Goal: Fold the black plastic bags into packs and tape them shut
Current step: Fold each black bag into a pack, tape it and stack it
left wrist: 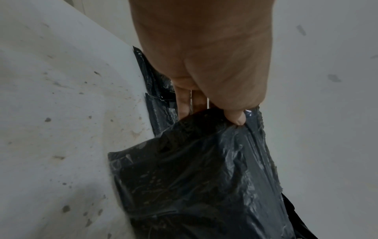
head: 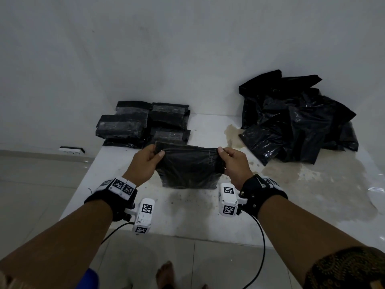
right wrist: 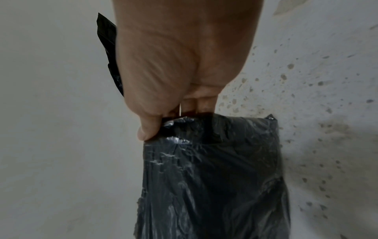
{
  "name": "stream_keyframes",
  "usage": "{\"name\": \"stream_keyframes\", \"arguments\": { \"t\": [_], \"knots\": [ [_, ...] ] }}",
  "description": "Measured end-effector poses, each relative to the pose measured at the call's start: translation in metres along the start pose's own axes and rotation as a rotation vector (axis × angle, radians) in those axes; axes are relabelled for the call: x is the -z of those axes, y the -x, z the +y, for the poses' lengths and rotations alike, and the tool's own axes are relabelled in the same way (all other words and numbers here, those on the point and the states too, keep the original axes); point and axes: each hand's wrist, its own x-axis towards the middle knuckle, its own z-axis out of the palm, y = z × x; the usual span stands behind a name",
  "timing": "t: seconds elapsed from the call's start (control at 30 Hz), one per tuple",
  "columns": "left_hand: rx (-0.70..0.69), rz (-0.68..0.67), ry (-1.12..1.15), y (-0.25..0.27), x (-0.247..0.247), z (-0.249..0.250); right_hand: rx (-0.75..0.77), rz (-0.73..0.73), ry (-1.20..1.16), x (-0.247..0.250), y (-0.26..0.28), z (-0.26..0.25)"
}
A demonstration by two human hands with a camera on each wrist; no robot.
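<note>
left hand (head: 145, 161) pinches bag (head: 188, 166) top left corner | right hand (head: 234, 163) pinches top right corner | bag upright, bottom edge on table (head: 208, 215) | wrist views: thumbs in front, fingers behind | packs (head: 143, 124) far left, loose bags (head: 298, 119) far right | stained white table, tiled floor (head: 37, 184)

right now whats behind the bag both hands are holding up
Behind the bag sits a stack of taped packs against the wall. The bag's top edge covers part of the nearest pack, so that pack's front edge can't be seen.
</note>
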Motion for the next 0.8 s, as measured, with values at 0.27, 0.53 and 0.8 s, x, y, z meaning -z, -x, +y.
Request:
{"name": "stream_keyframes", "arguments": {
  "t": [0.27,0.53,0.8],
  "knots": [
    [0.007,-0.069,0.002,0.018,0.02,0.019,-0.157,-0.205,-0.07,0.004,0.013,-0.011],
    [0.154,-0.18,-0.007,0.009,0.025,-0.014,-0.317,-0.218,0.021,0.001,0.003,0.021],
    [0.168,-0.153,-0.084,-0.034,0.013,-0.057,-0.231,0.0,0.054,-0.023,-0.026,0.042]
  ]
}}
